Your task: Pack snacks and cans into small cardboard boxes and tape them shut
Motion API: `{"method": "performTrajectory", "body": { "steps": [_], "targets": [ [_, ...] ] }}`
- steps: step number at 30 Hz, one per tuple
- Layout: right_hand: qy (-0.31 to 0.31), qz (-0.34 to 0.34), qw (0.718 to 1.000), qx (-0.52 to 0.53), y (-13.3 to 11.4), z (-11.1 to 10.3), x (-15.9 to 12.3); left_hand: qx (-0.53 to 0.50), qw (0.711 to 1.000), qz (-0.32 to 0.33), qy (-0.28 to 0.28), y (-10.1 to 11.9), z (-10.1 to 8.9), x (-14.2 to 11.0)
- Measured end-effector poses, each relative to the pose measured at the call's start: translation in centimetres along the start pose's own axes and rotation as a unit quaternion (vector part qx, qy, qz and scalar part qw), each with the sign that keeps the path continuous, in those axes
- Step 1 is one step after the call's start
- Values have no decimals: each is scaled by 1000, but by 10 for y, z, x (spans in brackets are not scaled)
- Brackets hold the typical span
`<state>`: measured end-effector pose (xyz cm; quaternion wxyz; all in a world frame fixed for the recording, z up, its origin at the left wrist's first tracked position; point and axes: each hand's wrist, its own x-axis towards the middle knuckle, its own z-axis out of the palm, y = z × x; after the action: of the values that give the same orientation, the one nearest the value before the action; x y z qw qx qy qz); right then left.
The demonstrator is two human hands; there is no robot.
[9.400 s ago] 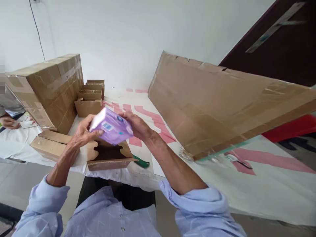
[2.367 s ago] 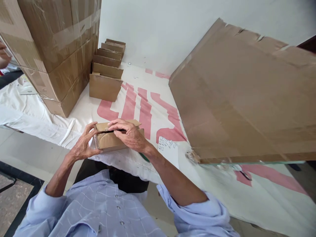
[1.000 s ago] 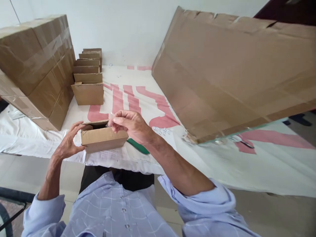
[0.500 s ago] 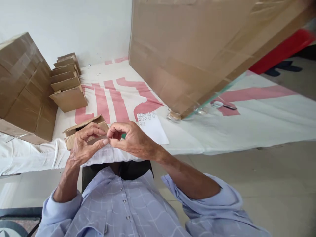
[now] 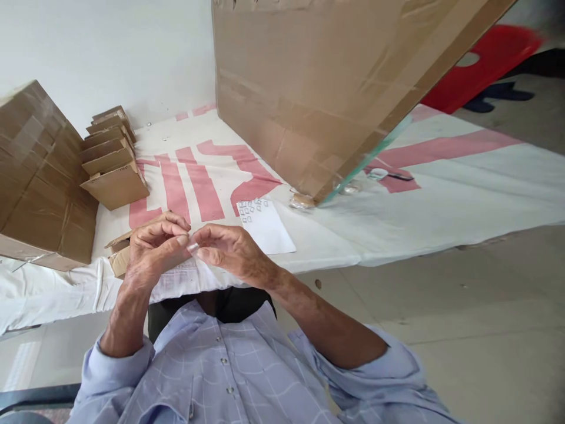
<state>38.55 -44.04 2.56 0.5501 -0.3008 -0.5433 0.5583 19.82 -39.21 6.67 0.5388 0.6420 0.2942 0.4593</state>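
My left hand (image 5: 156,247) is pinched, thumb against fingers, above the front edge of the cloth-covered table. Facing it, my right hand (image 5: 236,253) has its thumb and forefinger curled around the other side of a small clear, whitish piece (image 5: 192,247). The piece sits between the two sets of fingertips and is too small to name. Partly hidden behind my left hand is an open small cardboard box (image 5: 118,259). Under my hands lies a printed sheet (image 5: 180,278), mostly covered.
A white paper (image 5: 269,232) with small drawn squares lies right of my hands. Several open cardboard boxes (image 5: 117,185) stand in a row beside a large taped carton (image 5: 48,188). Another big carton (image 5: 318,100) rises at the back, with small clear-wrapped items (image 5: 302,200) by its corner.
My right thumb and forefinger have parted slightly, and the clear piece now shows between the hands. The green bit seen beside my right fingers is out of sight. The camera view has shifted a little.
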Motion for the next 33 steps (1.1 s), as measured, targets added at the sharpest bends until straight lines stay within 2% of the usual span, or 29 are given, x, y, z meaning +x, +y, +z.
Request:
{"method": "performTrajectory", "body": {
  "steps": [5,12,17,22,26,30,33],
  "targets": [
    [26,9,998,59,12,7,-6,-11,999,15,26,-2,6,7],
    [71,0,997,25,17,1,-18,-15,999,6,37,1,9,11],
    [184,-79,979,-29,15,-11,-23,15,1000,20,10,-3,17,11],
    [218,-73,973,2,22,-11,-22,37,999,23,-5,-30,40,8],
    [286,-49,957,31,37,-23,-25,1,1000,-22,-15,-54,62,16],
    [347,-57,936,16,49,-48,-40,0,994,-84,-74,-72,85,35],
    [408,-63,911,-4,57,-73,-57,31,982,-118,-147,-91,104,63]
  ]
}}
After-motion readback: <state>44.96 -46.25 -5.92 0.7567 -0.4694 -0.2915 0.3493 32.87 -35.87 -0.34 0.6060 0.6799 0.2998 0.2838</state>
